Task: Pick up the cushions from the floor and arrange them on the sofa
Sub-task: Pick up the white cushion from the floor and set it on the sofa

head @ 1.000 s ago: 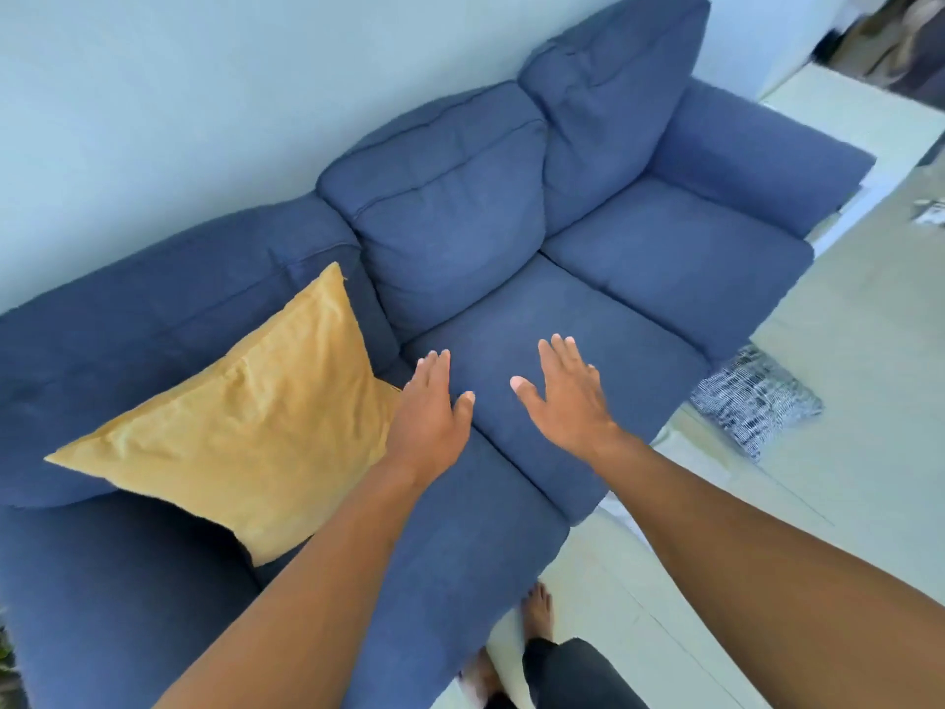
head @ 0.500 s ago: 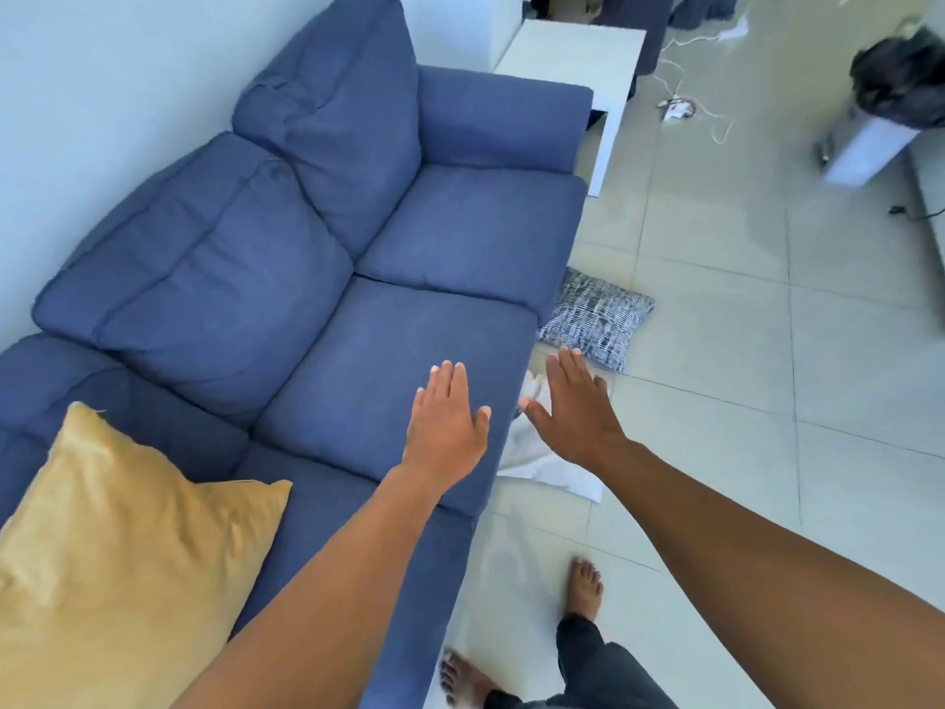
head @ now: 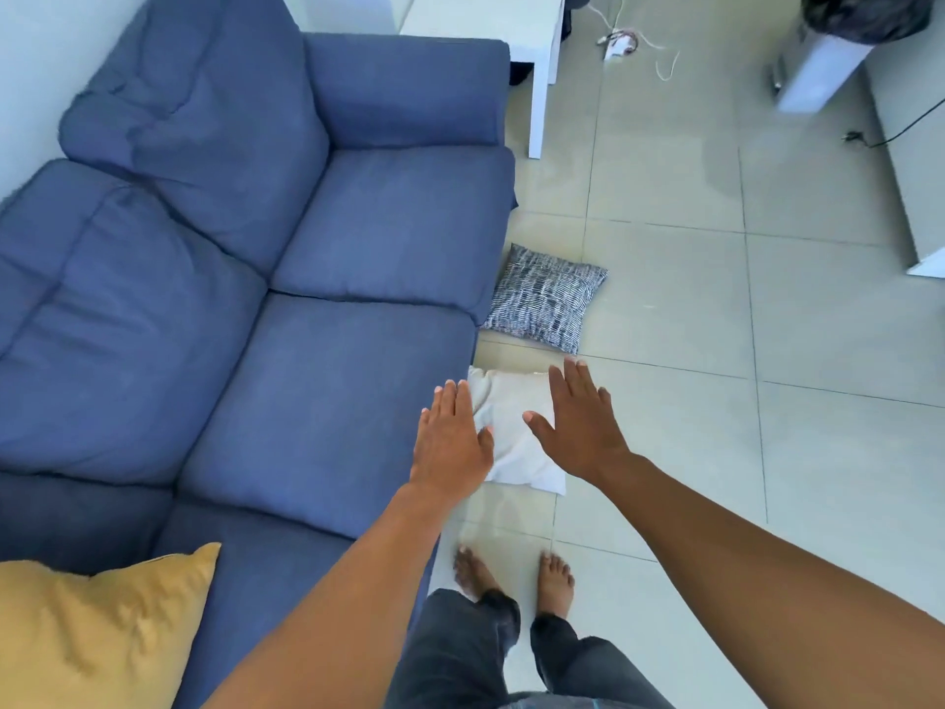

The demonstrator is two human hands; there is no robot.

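Note:
A white cushion (head: 511, 437) lies on the tiled floor against the front of the blue sofa (head: 317, 381). Beyond it on the floor lies a black-and-white patterned cushion (head: 544, 299). A yellow cushion (head: 97, 631) rests on the sofa at the bottom left. My left hand (head: 450, 437) and my right hand (head: 580, 422) are stretched out above the white cushion, one at each side, fingers apart and holding nothing. Whether they touch the cushion I cannot tell.
A white side table (head: 516, 28) stands past the sofa's far arm. Cables (head: 634, 43) lie on the floor behind it, and a white stand (head: 813, 74) with a dark object is at the top right. My bare feet (head: 511, 580) are on the tiles by the sofa.
The view has swung right and down from the sofa to the floor. Both hands have moved off the seat toward the white cushion, which is now mostly in sight.

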